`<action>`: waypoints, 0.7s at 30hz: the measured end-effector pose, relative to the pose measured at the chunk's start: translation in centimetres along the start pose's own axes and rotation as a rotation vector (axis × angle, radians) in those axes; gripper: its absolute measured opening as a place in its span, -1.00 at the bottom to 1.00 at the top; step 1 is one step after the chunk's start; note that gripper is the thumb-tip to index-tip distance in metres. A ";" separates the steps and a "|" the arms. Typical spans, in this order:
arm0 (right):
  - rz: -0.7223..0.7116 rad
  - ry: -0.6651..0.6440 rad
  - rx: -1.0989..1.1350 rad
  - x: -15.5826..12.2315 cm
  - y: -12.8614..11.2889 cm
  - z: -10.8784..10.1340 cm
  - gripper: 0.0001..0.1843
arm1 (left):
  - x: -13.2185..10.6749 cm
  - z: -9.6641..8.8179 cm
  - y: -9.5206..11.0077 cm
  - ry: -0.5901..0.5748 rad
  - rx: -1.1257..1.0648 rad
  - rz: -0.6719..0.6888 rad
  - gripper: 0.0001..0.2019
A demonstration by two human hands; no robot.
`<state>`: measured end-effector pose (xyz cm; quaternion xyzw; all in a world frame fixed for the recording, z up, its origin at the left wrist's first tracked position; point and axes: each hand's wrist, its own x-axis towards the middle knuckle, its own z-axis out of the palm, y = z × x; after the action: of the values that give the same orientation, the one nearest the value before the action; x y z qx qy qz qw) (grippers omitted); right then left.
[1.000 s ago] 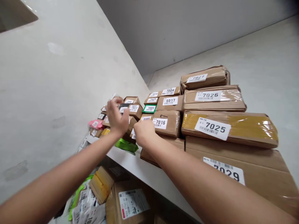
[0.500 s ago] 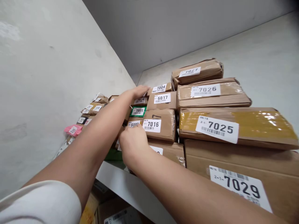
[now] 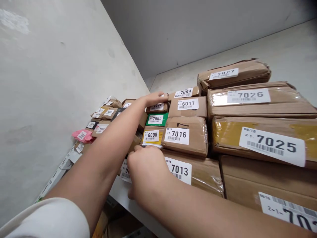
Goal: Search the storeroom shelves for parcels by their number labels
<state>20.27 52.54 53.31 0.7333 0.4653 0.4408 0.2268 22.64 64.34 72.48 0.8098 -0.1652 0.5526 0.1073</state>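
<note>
My left hand (image 3: 157, 98) lies over the top of the small carton labelled 7024 (image 3: 156, 108), fingers stretched out toward the carton labelled 7004 (image 3: 185, 93). My right hand (image 3: 148, 168) is lower, its fingers curled against the stack just beneath the parcel labelled 6008 (image 3: 151, 135). What its fingers close on, if anything, is hidden behind the hand. Between the two hands sits a green box labelled 7005 (image 3: 157, 119). To the right of the right hand are cartons labelled 7016 (image 3: 195, 132) and 7013 (image 3: 205, 168).
Larger taped cartons, including 7026 (image 3: 279, 105) and 7025 (image 3: 228, 135), are stacked at the right. Farther left stand smaller parcels and a pink package (image 3: 85, 136). A white shelf edge (image 3: 128, 198) runs below, with more boxes underneath. A pale wall (image 3: 61, 82) borders the left.
The view has shifted, so the boxes appear larger and farther right. My right hand has moved down from the 6008 label, which now shows fully. My left hand stays on the 7024 carton.
</note>
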 end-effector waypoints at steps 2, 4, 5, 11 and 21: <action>-0.004 -0.067 0.003 0.2 -0.6 -0.2 -0.72 | 0.2 0.0 -0.4 -0.003 -0.034 -0.006 -0.67; -0.008 -0.088 -0.030 0.3 -1.0 -0.3 -0.72 | 0.4 -0.1 -0.6 0.023 -0.051 -0.001 -0.70; -0.011 -0.077 -0.044 0.3 -1.1 -0.3 -0.69 | 0.5 -0.2 -0.7 0.042 -0.048 0.004 -0.72; -0.031 -0.096 -0.119 -1.0 0.3 0.5 -0.80 | -0.1 -1.0 -0.3 0.097 0.038 -0.020 -0.79; -0.210 -0.020 -0.189 -3.0 3.9 2.3 -0.55 | -0.4 0.2 -1.0 0.228 0.181 0.040 -0.71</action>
<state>23.58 48.25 53.74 0.6602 0.4939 0.4490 0.3444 23.01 65.25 72.03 0.7445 -0.1177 0.6558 0.0411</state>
